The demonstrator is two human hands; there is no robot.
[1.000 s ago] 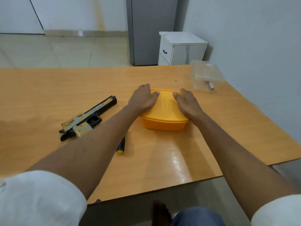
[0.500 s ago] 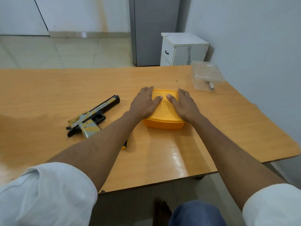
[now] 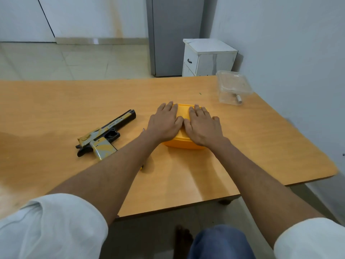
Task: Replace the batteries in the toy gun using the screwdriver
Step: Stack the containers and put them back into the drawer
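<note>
The black and yellow toy gun [image 3: 106, 135] lies on its side on the orange table [image 3: 74, 101], left of my hands. A yellow lidded box [image 3: 183, 144] sits mid-table. My left hand [image 3: 164, 124] and my right hand [image 3: 202, 126] lie flat on its lid, side by side, thumbs touching, fingers stretched out and gripping nothing. The screwdriver is almost hidden under my left forearm; only its yellow handle end [image 3: 141, 166] peeks out.
A clear plastic container [image 3: 233, 86] stands at the table's far right corner with a battery [image 3: 238, 99] inside. The wall runs close along the table's right side. Beyond the table stand a white cabinet [image 3: 209, 57] and a grey fridge [image 3: 173, 34].
Both hands have slid toward each other over the yellow lid, from its sides to its middle, until the thumbs meet. The gun and screwdriver have not moved.
</note>
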